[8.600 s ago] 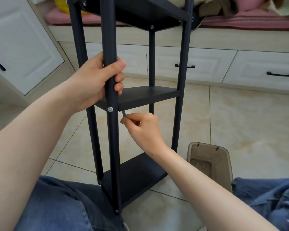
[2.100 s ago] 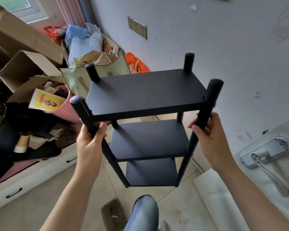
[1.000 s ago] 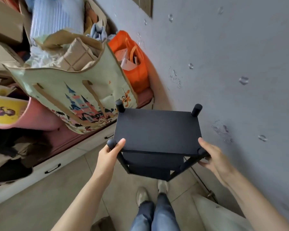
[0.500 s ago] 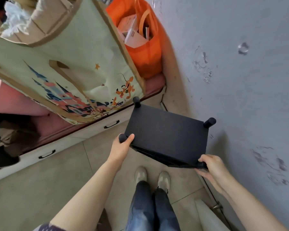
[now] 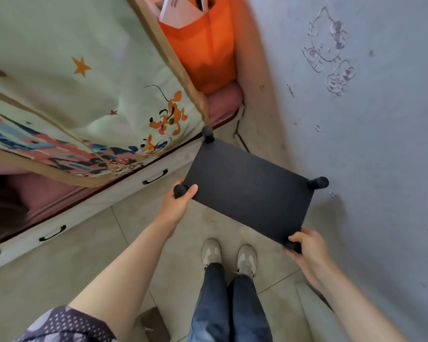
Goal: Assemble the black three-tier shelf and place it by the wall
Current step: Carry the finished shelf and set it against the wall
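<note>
I look straight down on the black three-tier shelf (image 5: 247,186); only its top board and the round tops of its posts show, the lower tiers are hidden beneath. It stands in the corner, its far right post close to the grey-blue wall (image 5: 371,134). My left hand (image 5: 177,202) grips the near left post, thumb over the board's corner. My right hand (image 5: 307,248) grips the near right post at the board's corner.
A white drawer unit (image 5: 104,201) with black handles runs along the left, carrying a large cartoon-print bag (image 5: 84,95) and an orange bag (image 5: 203,50). My two shoes (image 5: 229,255) stand on the tiled floor just in front of the shelf. A pale rolled object (image 5: 316,317) lies bottom right.
The shelf has moved down and further into the corner by the wall, and my view has tipped more directly over it. Both hands keep their hold on the near posts.
</note>
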{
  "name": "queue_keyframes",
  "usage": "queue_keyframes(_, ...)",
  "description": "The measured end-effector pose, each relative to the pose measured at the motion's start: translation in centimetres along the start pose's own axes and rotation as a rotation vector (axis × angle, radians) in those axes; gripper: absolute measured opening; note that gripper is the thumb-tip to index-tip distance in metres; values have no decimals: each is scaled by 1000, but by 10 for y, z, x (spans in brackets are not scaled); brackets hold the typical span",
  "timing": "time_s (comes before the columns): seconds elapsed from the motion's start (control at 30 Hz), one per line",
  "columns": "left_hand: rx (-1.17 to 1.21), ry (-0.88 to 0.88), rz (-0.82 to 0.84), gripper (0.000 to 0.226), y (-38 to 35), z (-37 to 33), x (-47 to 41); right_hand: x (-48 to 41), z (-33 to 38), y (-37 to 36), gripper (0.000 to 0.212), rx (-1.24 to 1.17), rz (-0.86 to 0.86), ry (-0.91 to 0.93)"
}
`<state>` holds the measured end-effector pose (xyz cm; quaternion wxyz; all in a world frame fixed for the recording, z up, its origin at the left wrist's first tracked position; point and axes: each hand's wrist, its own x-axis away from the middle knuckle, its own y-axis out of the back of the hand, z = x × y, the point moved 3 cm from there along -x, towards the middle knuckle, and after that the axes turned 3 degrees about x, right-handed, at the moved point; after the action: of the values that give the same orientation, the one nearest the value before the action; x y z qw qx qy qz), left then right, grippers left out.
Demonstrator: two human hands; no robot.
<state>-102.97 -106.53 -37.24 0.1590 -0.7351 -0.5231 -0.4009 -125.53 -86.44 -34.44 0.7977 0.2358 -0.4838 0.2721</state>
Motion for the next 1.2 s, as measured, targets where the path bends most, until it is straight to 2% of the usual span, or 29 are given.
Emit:
queue_keyframes(0.2, -5, -66, 49, 14, 0, 5, -19, -12, -7, -1, 26, -31, -5, 6)
queue_keyframes(0.27, 18, -83, 49, 10, 0, 4, -22, -14, -8, 0, 24, 27, -11, 8)
queue_keyframes(0.4, 58, -94, 8, 14, -4, 8, -23, -11, 1, 4, 12, 459, -30, 77)
queue_keyframes(0.43, 94, -79, -8, 24, -5, 10, -22, -8, 8, 3, 10, 590, -36, 115)
queue_keyframes(0.5, 181, -19, -37, 57, -8, 15, -17, -3, 22, 0, 7, 825, -67, 216)
queue_keyframes(0.57, 259, 55, -41, 77, -11, 21, -12, 3, 38, -2, 17, 1009, -144, 316)
queue_keyframes(0.63, 314, 97, -44, 80, -13, 28, -8, 9, 55, -5, 13, 1158, -193, 420)
queue_keyframes(0.73, 346, 91, -45, 77, -15, 32, -6, 11, 76, -15, 25, 1407, -291, 563)
queue_keyframes(0.8, 383, 94, -53, 72, -18, 32, -6, 8, 88, -26, 25, 1452, -343, 666)
queue_keyframes(0.9, 443, 80, -104, 63, -26, 30, -2, -2, 102, -49, 26, 1396, -265, 817)
queue_keyframes(0.97, 490, 68, -119, 54, -33, 31, 6, -10, 106, -63, 34, 1391, -198, 898)
queue_keyframes(1.03, 568, 80, -71, 67, -44, 35, 14, -21, 107, -75, 45, 1414, -141, 940)
queue_keyframes(1.1, 591, 100, 0, 79, -57, 40, 24, -31, 105, -84, 54, 1475, -40, 899)
queue_keyframes(1.2, 570, 120, 80, 84, -74, 44, 33, -43, 100, -90, 62, 1535, 79, 784)
